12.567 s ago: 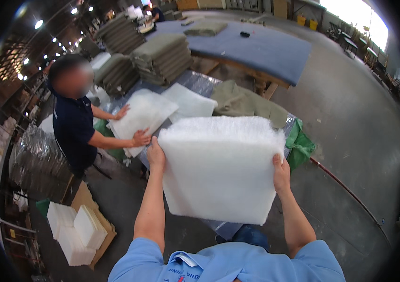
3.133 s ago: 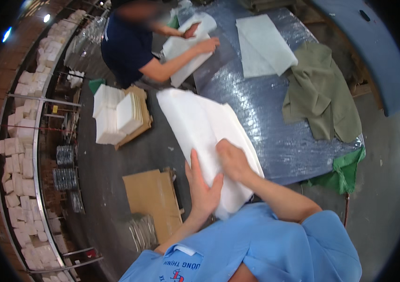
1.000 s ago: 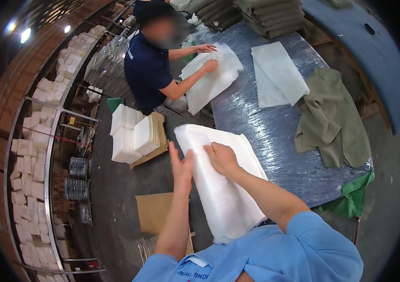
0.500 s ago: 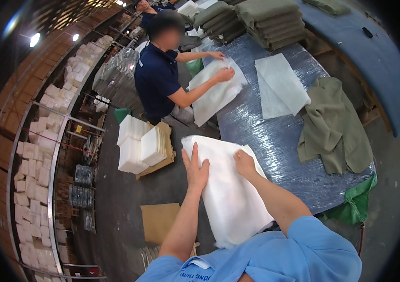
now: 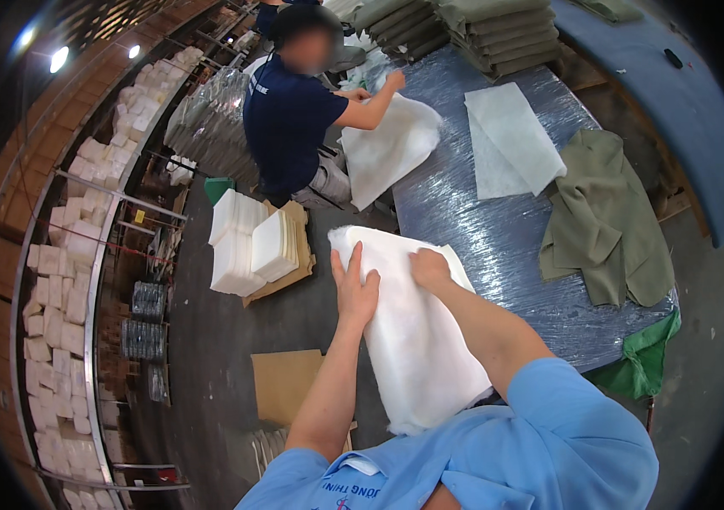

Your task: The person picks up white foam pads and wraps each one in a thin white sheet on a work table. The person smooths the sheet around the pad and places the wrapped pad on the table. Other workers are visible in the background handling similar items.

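A white, soft padded sheet [image 5: 425, 348] with fluffy edges slopes from the near table edge down against my body. Flat on its upper left part lies my left hand [image 5: 357, 293], fingers spread and thumb apart. My right hand [image 5: 431, 270] is closed with curled fingers against the upper right part of the sheet, near its right edge; what the fingers hold, if anything, is hidden. Across the table corner, a co-worker in a dark shirt [image 5: 289, 115] handles another white sheet [image 5: 391, 149] with both hands.
The table [image 5: 481, 246] has a shiny plastic-wrapped top. On it lie folded white sheets [image 5: 511, 140], a crumpled olive cloth [image 5: 608, 221] and stacked olive cloths [image 5: 498, 34]. White foam blocks [image 5: 247, 242] and brown cardboard [image 5: 283, 387] are on the floor at left. Green fabric [image 5: 647, 357] hangs at the near right corner.
My hands and the padded sheet have shifted slightly upward in view, both hands keeping their shape. The co-worker has turned and raised one hand from the other white sheet.
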Motion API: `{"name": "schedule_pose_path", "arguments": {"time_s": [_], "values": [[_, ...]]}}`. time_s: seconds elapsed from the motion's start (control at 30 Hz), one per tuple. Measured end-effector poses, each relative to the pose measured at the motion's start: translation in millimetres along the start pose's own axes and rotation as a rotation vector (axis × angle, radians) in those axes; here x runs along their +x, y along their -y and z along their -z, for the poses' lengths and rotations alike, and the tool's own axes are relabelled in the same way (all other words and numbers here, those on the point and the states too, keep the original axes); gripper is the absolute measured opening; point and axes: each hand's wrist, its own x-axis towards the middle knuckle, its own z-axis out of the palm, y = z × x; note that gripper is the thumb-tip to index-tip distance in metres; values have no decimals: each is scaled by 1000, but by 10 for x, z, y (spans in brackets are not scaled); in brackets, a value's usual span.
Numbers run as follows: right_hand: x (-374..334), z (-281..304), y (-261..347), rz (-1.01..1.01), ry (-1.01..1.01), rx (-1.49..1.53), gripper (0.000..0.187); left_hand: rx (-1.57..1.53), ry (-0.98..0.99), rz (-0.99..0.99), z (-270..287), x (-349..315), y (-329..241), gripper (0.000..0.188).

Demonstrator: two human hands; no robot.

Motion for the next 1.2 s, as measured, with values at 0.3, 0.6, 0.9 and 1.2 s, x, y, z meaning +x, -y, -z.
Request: {"name": "schedule_pose_path", "arguments": {"time_s": [0.3, 0.6, 0.9, 1.2], "values": [[-812, 113, 589, 109, 90, 508, 33, -13, -74, 42, 143, -125, 274, 68], [-768, 366, -20, -30, 66, 406, 46, -1031, -59, 227, 211, -508, -22, 77], [-1702, 485, 433, 282, 182, 252, 43, -285, 10, 83, 148, -1032, -42, 84], [-1531, 57, 380, 328, 82, 155, 38, -107, -17, 119, 211, -1055, 206, 90]]}}
